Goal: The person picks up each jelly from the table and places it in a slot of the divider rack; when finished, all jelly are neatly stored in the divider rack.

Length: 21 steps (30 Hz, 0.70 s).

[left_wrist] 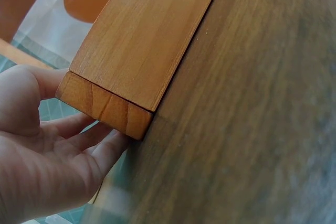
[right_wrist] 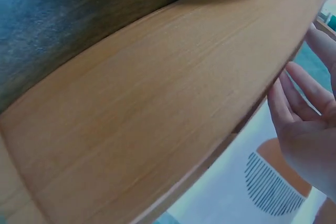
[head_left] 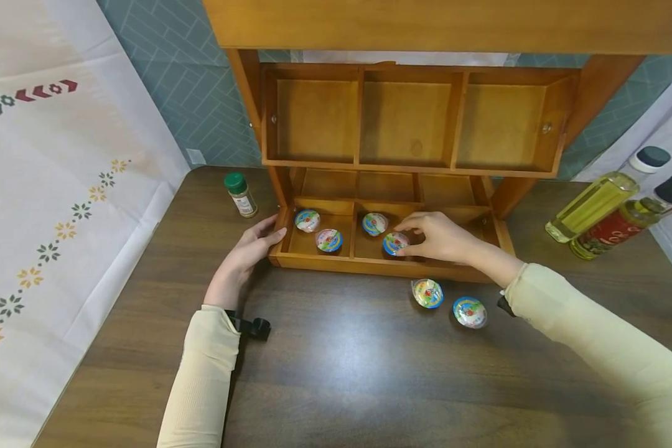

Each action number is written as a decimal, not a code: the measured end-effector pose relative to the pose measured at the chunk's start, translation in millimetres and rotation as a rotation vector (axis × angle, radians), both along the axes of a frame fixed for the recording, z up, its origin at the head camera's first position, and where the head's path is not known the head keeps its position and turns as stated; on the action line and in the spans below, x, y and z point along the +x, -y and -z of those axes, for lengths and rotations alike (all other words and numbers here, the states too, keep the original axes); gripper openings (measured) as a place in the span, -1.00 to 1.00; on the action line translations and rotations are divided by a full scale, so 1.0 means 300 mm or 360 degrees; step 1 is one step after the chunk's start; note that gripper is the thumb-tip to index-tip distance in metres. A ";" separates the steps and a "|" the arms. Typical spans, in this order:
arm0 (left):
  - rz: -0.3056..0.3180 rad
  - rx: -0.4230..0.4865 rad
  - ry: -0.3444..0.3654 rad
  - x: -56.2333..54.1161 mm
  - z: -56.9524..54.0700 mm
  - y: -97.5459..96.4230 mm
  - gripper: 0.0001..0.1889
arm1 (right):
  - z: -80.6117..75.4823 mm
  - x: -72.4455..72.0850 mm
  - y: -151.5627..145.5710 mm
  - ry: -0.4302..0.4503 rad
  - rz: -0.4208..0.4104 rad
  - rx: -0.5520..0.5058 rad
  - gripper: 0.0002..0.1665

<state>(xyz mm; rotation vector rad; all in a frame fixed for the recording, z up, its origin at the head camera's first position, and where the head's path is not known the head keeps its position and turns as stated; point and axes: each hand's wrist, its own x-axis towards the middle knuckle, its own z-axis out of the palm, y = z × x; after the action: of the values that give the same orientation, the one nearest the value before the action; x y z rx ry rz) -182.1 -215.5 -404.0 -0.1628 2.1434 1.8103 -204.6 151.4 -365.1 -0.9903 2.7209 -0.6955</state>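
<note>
Head view: a round blue-rimmed cup (head_left: pixel 392 244) is pinched by right hand (head_left: pixel 439 236), a brown wooden rack (head_left: pixel 336 264) gripped by left hand (head_left: pixel 248 250).

From here I see the person's left forearm (head_left: pixel 204 367) pointing to their one o'clock, left hand (head_left: pixel 252 246) gripping, thumb opposite fingers; the right forearm (head_left: pixel 599 333) slants toward ten, right hand (head_left: pixel 439 238) bent into a pinch.
</note>
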 end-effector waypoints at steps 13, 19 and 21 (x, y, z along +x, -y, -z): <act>0.0014 0.0006 -0.0021 0.000 0.001 -0.004 -0.33 | -0.043 0.100 -0.086 -0.0083 -0.0031 -0.0087 -0.43; 0.0010 0.0024 -0.0034 0.001 0.002 -0.006 -0.33 | -0.058 0.180 -0.115 -0.0125 -0.0026 -0.0083 -0.46; 0.0004 0.0062 -0.0025 0.004 0.003 -0.004 -0.34 | -0.062 0.213 -0.119 -0.0161 -0.0034 -0.0082 -0.48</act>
<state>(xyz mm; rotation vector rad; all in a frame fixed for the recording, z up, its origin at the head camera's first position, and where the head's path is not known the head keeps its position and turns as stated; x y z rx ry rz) -180.9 -214.3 -405.0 -0.1365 2.1164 1.8564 -140.8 187.0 -346.5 -1.0933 2.7866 -0.7342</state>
